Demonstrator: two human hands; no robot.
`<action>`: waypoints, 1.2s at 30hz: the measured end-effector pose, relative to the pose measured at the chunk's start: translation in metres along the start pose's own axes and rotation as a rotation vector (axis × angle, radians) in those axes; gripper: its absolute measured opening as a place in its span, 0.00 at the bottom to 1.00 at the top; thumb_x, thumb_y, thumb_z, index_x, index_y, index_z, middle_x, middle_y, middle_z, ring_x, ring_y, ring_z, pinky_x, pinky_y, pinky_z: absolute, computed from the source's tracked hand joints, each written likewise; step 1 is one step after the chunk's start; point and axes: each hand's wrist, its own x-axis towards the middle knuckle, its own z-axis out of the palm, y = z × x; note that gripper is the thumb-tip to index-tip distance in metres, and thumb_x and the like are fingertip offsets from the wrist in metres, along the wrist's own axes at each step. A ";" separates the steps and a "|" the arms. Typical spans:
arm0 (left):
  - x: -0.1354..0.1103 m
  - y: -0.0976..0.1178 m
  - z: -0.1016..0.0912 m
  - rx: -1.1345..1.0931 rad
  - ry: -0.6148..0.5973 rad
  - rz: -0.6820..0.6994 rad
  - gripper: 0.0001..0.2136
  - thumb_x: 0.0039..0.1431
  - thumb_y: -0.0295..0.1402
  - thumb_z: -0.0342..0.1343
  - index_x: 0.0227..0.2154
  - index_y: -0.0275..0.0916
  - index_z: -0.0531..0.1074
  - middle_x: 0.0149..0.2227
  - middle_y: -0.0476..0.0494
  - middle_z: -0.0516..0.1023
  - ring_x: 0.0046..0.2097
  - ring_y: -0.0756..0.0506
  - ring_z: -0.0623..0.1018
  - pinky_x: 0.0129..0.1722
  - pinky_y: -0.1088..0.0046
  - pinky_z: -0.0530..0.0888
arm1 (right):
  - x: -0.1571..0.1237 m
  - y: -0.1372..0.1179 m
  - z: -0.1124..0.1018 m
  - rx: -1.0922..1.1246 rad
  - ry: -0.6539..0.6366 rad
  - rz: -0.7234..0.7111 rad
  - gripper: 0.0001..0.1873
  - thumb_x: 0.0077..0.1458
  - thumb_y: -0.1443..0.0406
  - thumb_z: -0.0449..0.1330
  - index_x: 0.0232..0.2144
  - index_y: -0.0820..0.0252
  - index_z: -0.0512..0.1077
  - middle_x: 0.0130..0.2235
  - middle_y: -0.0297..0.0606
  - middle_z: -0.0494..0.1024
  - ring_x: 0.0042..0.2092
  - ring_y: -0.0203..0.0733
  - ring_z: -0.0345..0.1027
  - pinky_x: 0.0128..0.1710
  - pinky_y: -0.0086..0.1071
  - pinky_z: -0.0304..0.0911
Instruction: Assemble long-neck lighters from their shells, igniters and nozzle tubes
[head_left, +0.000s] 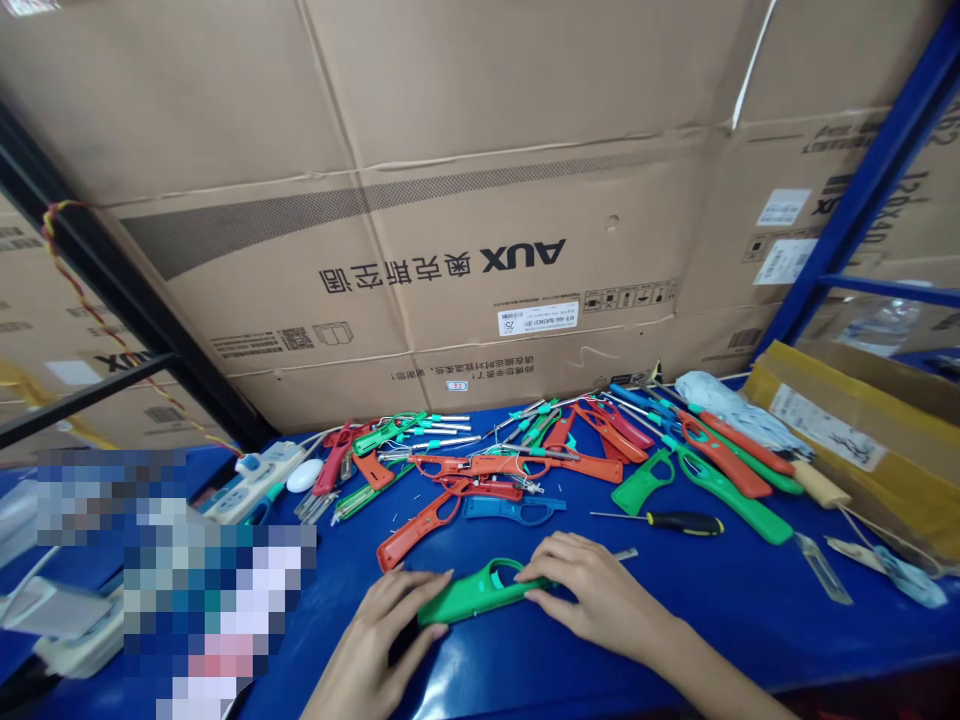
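Note:
A green utility lighter body lies low over the blue table, its trigger loop facing away from me. My left hand grips the wide handle end between thumb and fingers. At the narrow end, my right hand pinches the lighter near the trigger loop and covers part of it. A short metal piece shows just beyond my right hand. Just past the lighter lie a blue half shell and an orange handle shell.
Several lighter parts are heaped along the cardboard at the back. A black and yellow screwdriver and a clear plastic piece lie right. Power strips stand left. An open box borders the right side.

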 end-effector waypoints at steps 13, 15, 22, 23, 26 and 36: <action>0.000 0.000 -0.001 -0.034 -0.006 -0.007 0.16 0.58 0.38 0.57 0.50 0.54 0.71 0.46 0.48 0.78 0.48 0.44 0.78 0.48 0.67 0.76 | -0.005 -0.001 0.005 0.033 0.020 0.006 0.10 0.60 0.64 0.56 0.42 0.50 0.76 0.38 0.35 0.76 0.41 0.39 0.69 0.41 0.30 0.63; 0.000 -0.001 -0.001 -0.049 -0.009 -0.009 0.15 0.58 0.38 0.57 0.49 0.55 0.72 0.46 0.48 0.78 0.48 0.44 0.78 0.48 0.68 0.76 | -0.005 -0.001 0.007 0.031 0.025 0.003 0.10 0.60 0.64 0.56 0.42 0.50 0.76 0.38 0.35 0.76 0.40 0.39 0.69 0.41 0.30 0.63; 0.002 -0.005 -0.001 -0.093 -0.035 -0.025 0.15 0.57 0.38 0.58 0.48 0.53 0.73 0.46 0.47 0.78 0.47 0.44 0.78 0.48 0.68 0.76 | -0.005 0.000 0.008 -0.048 0.041 -0.022 0.09 0.60 0.64 0.57 0.41 0.51 0.76 0.38 0.35 0.76 0.40 0.40 0.69 0.43 0.33 0.62; 0.003 -0.005 -0.001 -0.093 -0.029 -0.028 0.15 0.57 0.38 0.58 0.48 0.53 0.73 0.47 0.47 0.78 0.47 0.44 0.78 0.48 0.68 0.76 | -0.004 0.000 0.008 -0.056 0.045 -0.024 0.09 0.60 0.64 0.57 0.41 0.51 0.76 0.38 0.35 0.76 0.40 0.40 0.69 0.43 0.34 0.61; 0.003 -0.006 -0.002 -0.074 -0.008 -0.024 0.15 0.57 0.38 0.59 0.48 0.54 0.73 0.47 0.49 0.78 0.48 0.45 0.78 0.48 0.69 0.76 | -0.004 -0.001 0.007 -0.057 0.051 -0.026 0.10 0.60 0.64 0.56 0.42 0.51 0.75 0.38 0.35 0.76 0.41 0.40 0.68 0.44 0.34 0.61; 0.002 -0.006 -0.001 -0.045 -0.022 -0.007 0.15 0.58 0.39 0.58 0.49 0.54 0.72 0.47 0.48 0.78 0.48 0.44 0.77 0.48 0.67 0.75 | -0.006 0.000 0.008 -0.025 0.044 -0.005 0.10 0.60 0.65 0.57 0.42 0.50 0.75 0.39 0.34 0.76 0.41 0.40 0.69 0.42 0.31 0.62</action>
